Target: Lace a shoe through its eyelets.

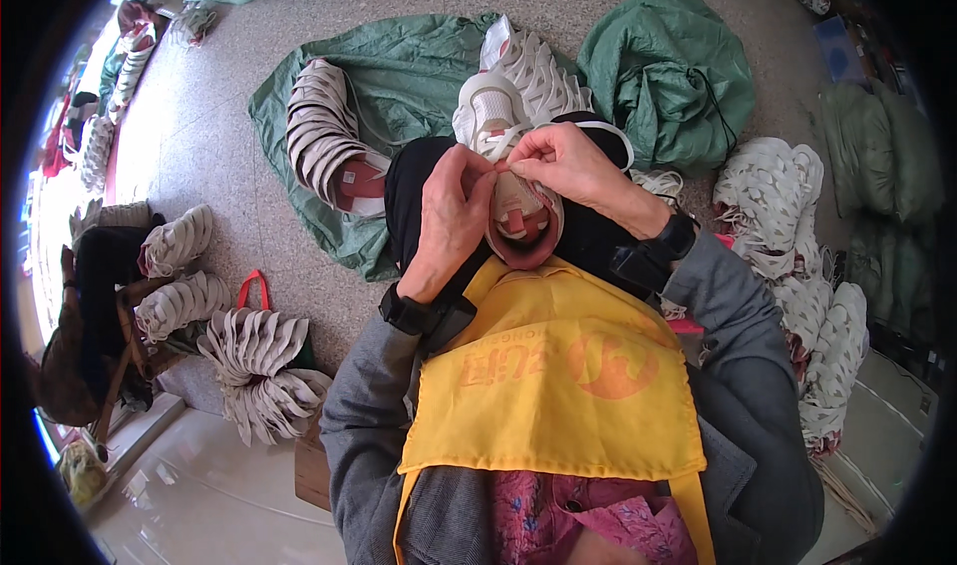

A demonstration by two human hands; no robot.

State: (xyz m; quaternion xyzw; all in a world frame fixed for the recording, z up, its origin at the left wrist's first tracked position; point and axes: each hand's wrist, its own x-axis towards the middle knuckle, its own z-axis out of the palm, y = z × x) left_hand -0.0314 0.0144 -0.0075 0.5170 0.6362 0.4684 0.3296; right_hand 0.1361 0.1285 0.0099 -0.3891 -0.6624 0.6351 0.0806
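"Where's the white shoe (512,196)?"
"Heel by the yellow apron (558,386). Left hand (454,216), right hand (588,171): 2 pinches, fingertips closed on it near the laces (501,142); exact part, I can't tell."
"The knack?"
"Probably light, even pulls, heel steadied."

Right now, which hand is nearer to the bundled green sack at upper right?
Right: the right hand is below and left of the green sack; the left hand is farther left and lower.
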